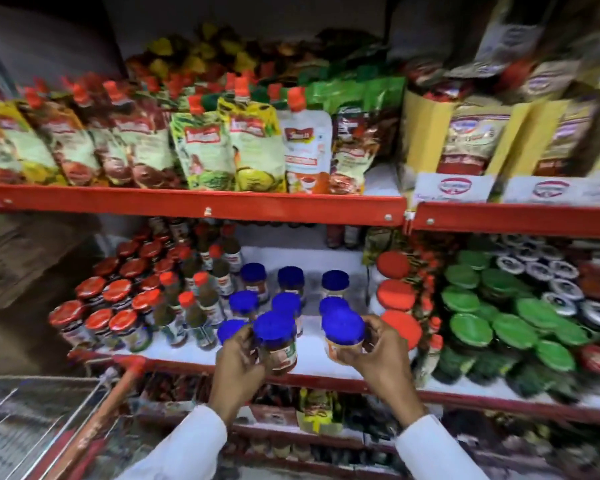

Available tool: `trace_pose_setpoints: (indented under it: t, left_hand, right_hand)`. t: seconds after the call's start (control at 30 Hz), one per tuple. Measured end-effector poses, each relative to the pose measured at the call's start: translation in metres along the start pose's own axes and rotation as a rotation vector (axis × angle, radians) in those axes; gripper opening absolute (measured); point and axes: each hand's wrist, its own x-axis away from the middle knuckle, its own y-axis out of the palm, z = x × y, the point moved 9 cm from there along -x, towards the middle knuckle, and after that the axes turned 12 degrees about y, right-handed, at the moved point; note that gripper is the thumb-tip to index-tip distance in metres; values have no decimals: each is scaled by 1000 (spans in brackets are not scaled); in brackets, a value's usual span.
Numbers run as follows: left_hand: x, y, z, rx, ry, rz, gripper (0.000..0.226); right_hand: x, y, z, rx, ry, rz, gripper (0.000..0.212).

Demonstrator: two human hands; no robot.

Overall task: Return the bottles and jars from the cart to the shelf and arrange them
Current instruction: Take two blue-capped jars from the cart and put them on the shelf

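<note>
My left hand grips a blue-lidded jar with dark red contents at the front edge of the middle shelf. My right hand grips another blue-lidded jar with pale orange contents, a little to the right. Both jars are upright, just above the white shelf surface. Behind them stand several more blue-lidded jars in rows. The wire cart with its red handle sits at the lower left.
Red-capped jars and bottles fill the shelf's left part. Large red-lidded jars and green-lidded jars crowd the right. Sauce pouches hang over the red upper shelf rail. A lower shelf holds more packets.
</note>
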Motion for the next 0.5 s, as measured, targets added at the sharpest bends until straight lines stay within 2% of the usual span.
trace_pose_setpoints:
  t: [0.2, 0.5]
  left_hand:
    - [-24, 30, -44, -91, -46, 21, 52]
    - [-36, 52, -63, -165, -124, 3, 52]
  right_hand:
    - [-13, 23, 17, 80, 18, 31, 52]
    - [-31, 56, 46, 77, 112, 84, 54]
